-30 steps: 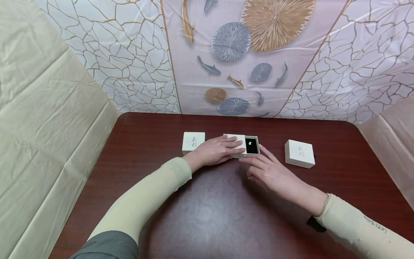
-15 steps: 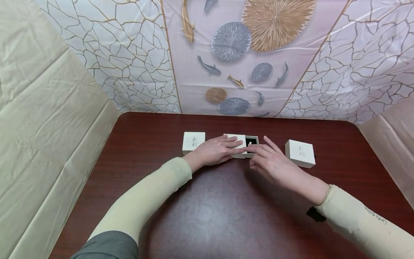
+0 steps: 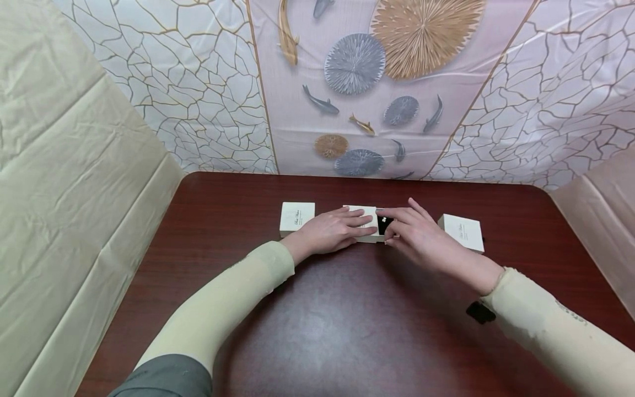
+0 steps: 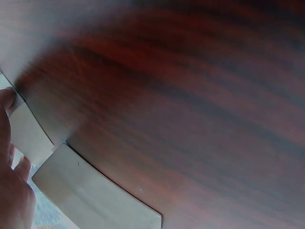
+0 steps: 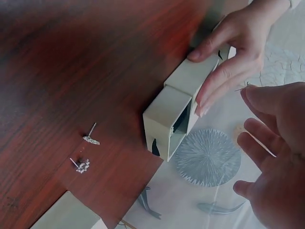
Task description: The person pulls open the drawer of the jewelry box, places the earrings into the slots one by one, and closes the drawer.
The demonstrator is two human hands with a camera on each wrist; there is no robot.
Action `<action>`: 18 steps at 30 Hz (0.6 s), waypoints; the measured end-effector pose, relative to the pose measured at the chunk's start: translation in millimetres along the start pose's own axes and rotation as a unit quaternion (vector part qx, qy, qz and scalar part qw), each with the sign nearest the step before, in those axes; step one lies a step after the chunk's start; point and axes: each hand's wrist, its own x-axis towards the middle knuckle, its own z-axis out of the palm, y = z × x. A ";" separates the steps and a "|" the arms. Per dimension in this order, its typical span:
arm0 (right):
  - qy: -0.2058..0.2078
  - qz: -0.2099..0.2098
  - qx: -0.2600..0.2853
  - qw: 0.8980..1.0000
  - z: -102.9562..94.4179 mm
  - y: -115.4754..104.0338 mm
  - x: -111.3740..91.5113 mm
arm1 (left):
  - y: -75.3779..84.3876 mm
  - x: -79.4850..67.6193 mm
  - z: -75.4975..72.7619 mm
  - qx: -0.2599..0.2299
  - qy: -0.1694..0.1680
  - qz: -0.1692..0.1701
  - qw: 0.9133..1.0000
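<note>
My left hand (image 3: 339,230) grips the middle small white jewellery box (image 5: 186,76), fingers across its top and thumb on the near side. Its drawer (image 5: 164,107) is partly slid out to the right, lined in black with a small sparkling piece (image 3: 385,219) inside. My right hand (image 3: 416,234) is over the drawer, index finger stretched to its far edge. In the right wrist view its thumb and index finger pinch an earring (image 5: 239,89), of which only the thin post shows. Two stud earrings (image 5: 91,138) lie on the table beside the drawer.
A closed white box (image 3: 296,216) stands left of my left hand, and another (image 3: 463,230) stands to the right, partly behind my right hand. Dark reddish-brown wood makes up the table (image 3: 307,331). A patterned cloth backdrop (image 3: 357,63) hangs behind it.
My right hand has moved up and over the drawer from its near right corner, its index finger now at the far edge. The left hand has stayed on the box.
</note>
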 end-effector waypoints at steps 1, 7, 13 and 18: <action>-0.004 0.006 0.007 1.000 -0.2 1.4 1.2 | 0.0 -0.1 -0.1 0.000 0.000 0.000 1.000; -0.039 0.053 0.041 0.997 -2.5 9.7 7.4 | -0.3 -0.3 0.0 0.000 -0.001 0.001 1.000; -0.049 0.073 0.050 0.995 -4.2 18.5 12.3 | -0.7 0.1 0.3 0.006 -0.004 0.001 1.000; -0.056 0.093 0.053 0.993 -2.6 27.3 15.8 | -1.5 0.3 0.8 0.006 -0.004 0.001 1.000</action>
